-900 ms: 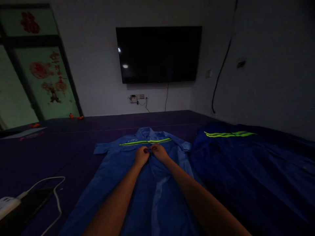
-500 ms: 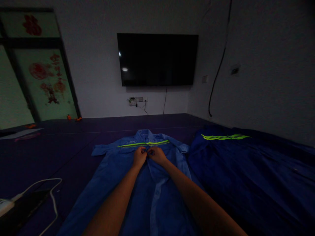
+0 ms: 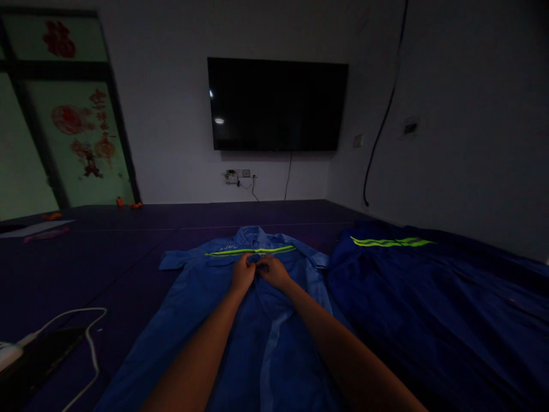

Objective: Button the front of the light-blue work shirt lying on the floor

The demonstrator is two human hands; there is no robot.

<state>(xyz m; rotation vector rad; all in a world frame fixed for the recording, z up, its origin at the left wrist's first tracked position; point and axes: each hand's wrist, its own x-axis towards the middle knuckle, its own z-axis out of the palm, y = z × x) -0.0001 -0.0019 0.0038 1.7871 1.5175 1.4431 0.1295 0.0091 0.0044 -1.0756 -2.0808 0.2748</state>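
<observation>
A blue short-sleeved work shirt lies spread out in front of me, collar at the far end, with a yellow-green reflective stripe across its chest. Just below that stripe, my left hand pinches the front edge of the shirt. My right hand is closed on the same spot from the other side, its fingertips almost meeting the left ones. Any button between the fingertips is too small and dark to make out. Below my hands the front placket falls loose and curved.
A darker blue garment with a reflective stripe lies at the right. On the left are a white cable and a dark flat object. Small orange items lie by the door. A television hangs on the far wall.
Both hands stay at the same place on the shirt front, with only slight finger movement. The view has shifted very slightly.
</observation>
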